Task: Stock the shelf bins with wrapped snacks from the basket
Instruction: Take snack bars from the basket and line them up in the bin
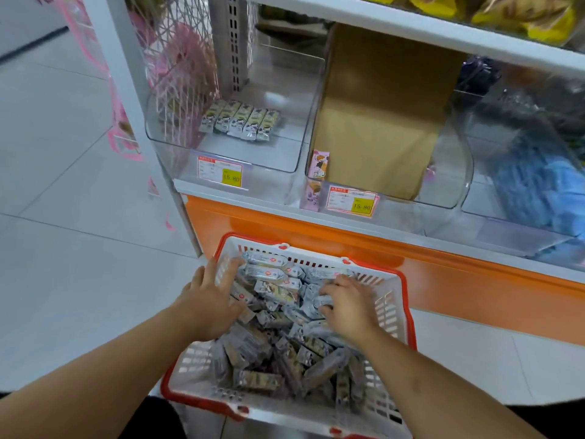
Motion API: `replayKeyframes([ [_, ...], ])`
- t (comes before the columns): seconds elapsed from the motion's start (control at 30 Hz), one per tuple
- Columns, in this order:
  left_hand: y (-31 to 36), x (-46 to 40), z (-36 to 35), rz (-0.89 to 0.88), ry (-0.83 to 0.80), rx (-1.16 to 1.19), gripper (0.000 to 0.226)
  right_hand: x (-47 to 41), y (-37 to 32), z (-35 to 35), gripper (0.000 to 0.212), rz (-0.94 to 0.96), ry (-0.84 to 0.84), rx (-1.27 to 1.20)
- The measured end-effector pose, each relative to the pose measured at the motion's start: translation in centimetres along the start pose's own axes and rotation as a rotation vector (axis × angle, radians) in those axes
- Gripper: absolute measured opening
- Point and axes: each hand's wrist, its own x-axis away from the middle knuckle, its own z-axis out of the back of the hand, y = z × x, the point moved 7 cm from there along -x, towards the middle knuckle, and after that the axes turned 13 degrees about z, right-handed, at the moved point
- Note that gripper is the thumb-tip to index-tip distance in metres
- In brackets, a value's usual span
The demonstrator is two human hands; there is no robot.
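A white basket with a red rim sits low in front of me, heaped with several grey wrapped snacks. My left hand reaches in at the basket's left side, its fingers spread over the packets there. My right hand lies on the pile at the right, fingers curled round some packets. Above, the clear left shelf bin holds one row of several matching snacks standing side by side.
The middle clear bin holds a brown cardboard box and a pink carton. A bin of blue packets is at the right. Yellow price tags hang on the bin fronts. An orange panel runs below the shelf.
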Motion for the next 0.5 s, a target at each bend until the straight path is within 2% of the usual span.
replayKeyframes([
  [0.13,0.5,1.3,2.0,0.003,0.076,-0.036,0.073,0.3,-0.9,0.8,0.039,0.069,0.023,0.012],
  [0.23,1.8,2.2,4.3,-0.016,0.109,-0.027,0.064,0.0,-3.3,3.2,0.043,0.117,-0.008,-0.095],
  [0.3,3.2,3.1,6.9,0.012,-0.018,0.183,0.056,-0.4,-6.0,6.3,0.045,0.175,0.003,-0.249],
  [0.4,6.3,5.9,11.4,0.039,-0.377,0.803,0.030,-0.3,-10.1,12.7,0.040,0.296,0.135,-0.424],
  [0.5,8.5,9.5,16.0,-0.133,-0.666,1.091,0.033,1.1,-12.9,19.3,0.034,0.394,0.281,-0.497],
])
